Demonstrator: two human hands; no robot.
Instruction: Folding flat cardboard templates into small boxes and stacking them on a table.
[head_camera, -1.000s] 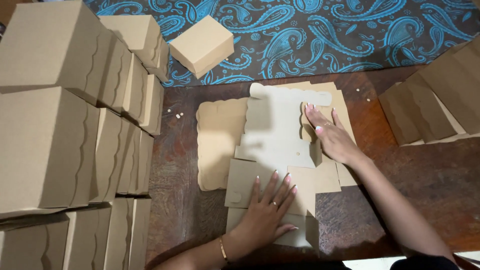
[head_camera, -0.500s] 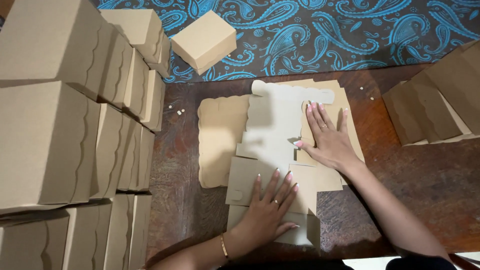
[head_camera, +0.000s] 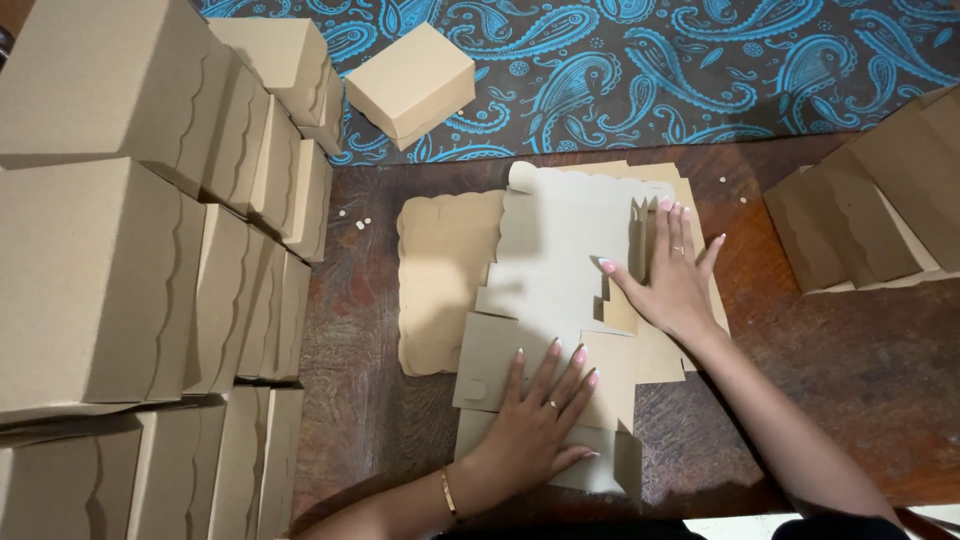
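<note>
Flat cardboard blank (head_camera: 560, 270) lies under both hands' spread fingers (head_camera: 545, 370).

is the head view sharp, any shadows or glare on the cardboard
Head view: sharp on the flat cardboard blank and both hands; the right hand and left hand cast soft shadows on it; no glare; the stacked boxes at the left edge loom large, stretched by the wide lens.

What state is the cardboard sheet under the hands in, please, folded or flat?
Flat: the cardboard sheet lies spread on the table under both palms.
</note>
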